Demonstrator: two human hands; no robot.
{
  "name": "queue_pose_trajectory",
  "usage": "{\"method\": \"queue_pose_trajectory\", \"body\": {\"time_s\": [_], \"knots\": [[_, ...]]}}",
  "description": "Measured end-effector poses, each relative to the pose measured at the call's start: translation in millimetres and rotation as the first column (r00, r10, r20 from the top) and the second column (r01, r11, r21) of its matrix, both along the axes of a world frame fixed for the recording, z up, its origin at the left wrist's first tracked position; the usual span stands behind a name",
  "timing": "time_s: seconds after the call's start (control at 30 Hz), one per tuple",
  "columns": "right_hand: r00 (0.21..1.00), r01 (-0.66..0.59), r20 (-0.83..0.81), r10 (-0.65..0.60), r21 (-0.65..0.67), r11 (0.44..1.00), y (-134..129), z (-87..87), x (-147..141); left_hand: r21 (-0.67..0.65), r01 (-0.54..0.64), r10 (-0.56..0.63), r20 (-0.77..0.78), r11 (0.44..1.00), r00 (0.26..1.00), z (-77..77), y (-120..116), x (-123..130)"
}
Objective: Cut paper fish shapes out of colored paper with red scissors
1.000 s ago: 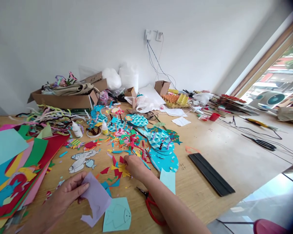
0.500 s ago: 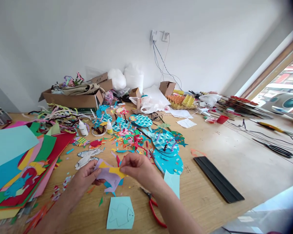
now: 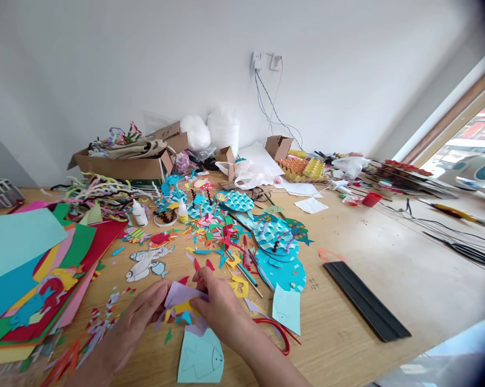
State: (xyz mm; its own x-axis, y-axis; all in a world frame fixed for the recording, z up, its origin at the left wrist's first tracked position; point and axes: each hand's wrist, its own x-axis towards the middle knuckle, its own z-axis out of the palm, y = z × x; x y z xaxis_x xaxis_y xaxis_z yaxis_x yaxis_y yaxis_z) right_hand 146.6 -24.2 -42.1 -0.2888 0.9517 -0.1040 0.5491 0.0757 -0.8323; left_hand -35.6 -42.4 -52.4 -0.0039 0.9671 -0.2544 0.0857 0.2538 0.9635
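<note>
Purple paper (image 3: 178, 294) and a yellow paper scrap (image 3: 186, 306) are between my two hands, low over the table. My left hand (image 3: 148, 306) grips the purple paper from the left, its fingertips partly hidden behind it. My right hand (image 3: 218, 303) is closed at the right side, its thumb against the yellow and purple paper. Just below lies a light-blue card (image 3: 201, 359) with a fish drawn in pencil. Cut-out yellow scraps (image 3: 239, 287) lie beyond my right hand. Red tool handles (image 3: 283, 338) show beside my right forearm, which hides the rest of the tool.
Coloured sheets (image 3: 20, 242) are stacked at left. White paper fish (image 3: 148, 263), glue bottles (image 3: 139, 213) and blue fish crafts (image 3: 275, 239) lie ahead. A black tray (image 3: 365, 301) is at right. Cardboard boxes (image 3: 121, 165) and bags stand along the wall.
Both hands have come lower and nearer the card with the purple and yellow paper. Yellow scraps beyond my right hand now show. The red handles appear farther right, turned differently.
</note>
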Motion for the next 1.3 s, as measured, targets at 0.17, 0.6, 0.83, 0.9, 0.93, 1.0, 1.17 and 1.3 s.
{"method": "queue_pose_trajectory", "body": {"time_s": [0.17,0.6,0.83,0.9,0.93,1.0,1.17,1.3], "knots": [[1.000,-0.026,-0.002,0.026,0.048,0.998,-7.3,-5.3,-2.2,0.037,0.236,-0.222,-0.216,0.971,0.951,0.7,7.5,3.8],[0.969,0.245,-0.007,-0.245,-0.008,0.969,-24.3,-4.0,86.3,0.110,0.265,-0.228,-0.270,0.958,0.935,-8.1,4.1,4.8],[0.771,0.600,0.187,-0.609,0.110,0.793,-56.6,-27.8,200.6,0.079,0.339,-0.278,-0.417,0.937,0.865,-7.8,0.5,9.7],[0.685,0.655,0.301,-0.663,0.144,0.742,-63.9,-33.2,218.0,0.080,0.338,-0.272,-0.435,0.938,0.858,-5.2,0.0,12.2],[0.649,0.671,0.353,-0.674,0.152,0.725,-66.2,-35.3,223.9,0.077,0.336,-0.270,-0.441,0.939,0.856,-4.0,0.1,13.0],[0.593,0.690,0.438,-0.676,0.155,0.707,-68.0,-39.3,230.8,0.071,0.332,-0.268,-0.443,0.941,0.855,-2.6,0.2,13.9],[0.500,0.728,0.528,-0.686,0.172,0.663,-64.3,-49.1,232.6,0.067,0.335,-0.277,-0.425,0.940,0.862,-4.2,-0.5,12.6],[0.429,0.713,0.573,-0.698,0.259,0.651,-63.1,-46.9,226.5,0.057,0.306,-0.257,-0.409,0.950,0.876,-8.0,-1.3,9.6]]}}
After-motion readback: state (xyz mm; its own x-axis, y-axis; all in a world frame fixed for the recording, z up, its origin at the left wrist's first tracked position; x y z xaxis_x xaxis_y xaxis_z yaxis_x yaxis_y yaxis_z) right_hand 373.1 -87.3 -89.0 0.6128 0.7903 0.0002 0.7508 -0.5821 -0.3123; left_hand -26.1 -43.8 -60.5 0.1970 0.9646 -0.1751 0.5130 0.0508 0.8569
